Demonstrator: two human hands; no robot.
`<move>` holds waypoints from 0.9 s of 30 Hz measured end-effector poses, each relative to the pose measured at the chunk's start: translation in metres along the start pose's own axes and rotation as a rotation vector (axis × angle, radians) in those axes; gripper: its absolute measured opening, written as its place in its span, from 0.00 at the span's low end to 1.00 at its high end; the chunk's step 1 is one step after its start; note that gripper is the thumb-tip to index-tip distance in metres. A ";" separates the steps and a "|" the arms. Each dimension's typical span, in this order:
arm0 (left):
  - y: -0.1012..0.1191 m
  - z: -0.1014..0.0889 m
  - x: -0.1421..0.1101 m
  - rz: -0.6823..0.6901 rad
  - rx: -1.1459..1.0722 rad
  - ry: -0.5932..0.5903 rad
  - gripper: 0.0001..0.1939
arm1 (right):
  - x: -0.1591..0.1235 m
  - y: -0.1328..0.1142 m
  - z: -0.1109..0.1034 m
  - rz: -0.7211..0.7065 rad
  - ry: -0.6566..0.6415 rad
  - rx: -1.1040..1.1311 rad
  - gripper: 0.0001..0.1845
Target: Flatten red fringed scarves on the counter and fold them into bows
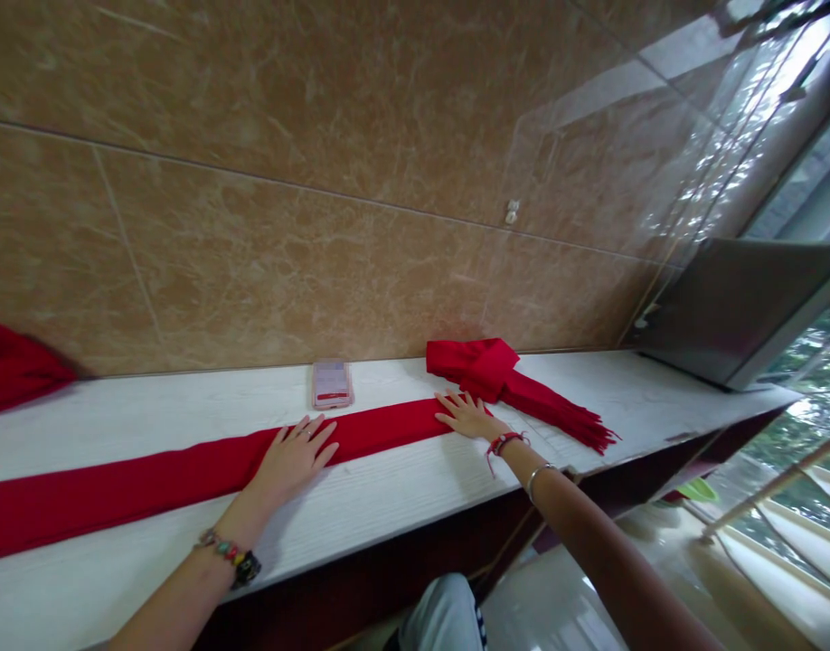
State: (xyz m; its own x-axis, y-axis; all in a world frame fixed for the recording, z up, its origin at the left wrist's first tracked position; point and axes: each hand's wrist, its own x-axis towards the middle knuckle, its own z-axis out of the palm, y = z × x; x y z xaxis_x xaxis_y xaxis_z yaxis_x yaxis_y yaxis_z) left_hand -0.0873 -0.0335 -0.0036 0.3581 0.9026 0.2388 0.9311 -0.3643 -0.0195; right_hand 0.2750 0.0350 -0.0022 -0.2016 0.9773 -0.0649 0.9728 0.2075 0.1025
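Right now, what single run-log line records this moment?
left hand: on long red cloth strip | right hand: on its right end | beside right hand: fringed red cloth | surface: white wood-grain tabletop

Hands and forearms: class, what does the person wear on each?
The left hand wears a ring and, behind it, a multicoloured beaded bracelet. The right hand has a red bracelet with loose ends, then a plain silver bangle farther up. Sleeves reach neither hand.
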 end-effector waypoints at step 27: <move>0.008 -0.018 -0.008 0.363 -0.130 -0.004 0.18 | -0.027 -0.099 0.011 -0.441 0.355 0.313 0.20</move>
State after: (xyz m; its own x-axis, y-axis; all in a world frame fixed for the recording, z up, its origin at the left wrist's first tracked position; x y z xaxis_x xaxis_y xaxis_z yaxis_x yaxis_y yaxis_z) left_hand -0.0837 -0.0474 0.0117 0.6634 0.7104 0.2350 0.7273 -0.6860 0.0211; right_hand 0.1856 -0.0128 -0.0217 -0.5630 0.7690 0.3028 0.7667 0.6227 -0.1563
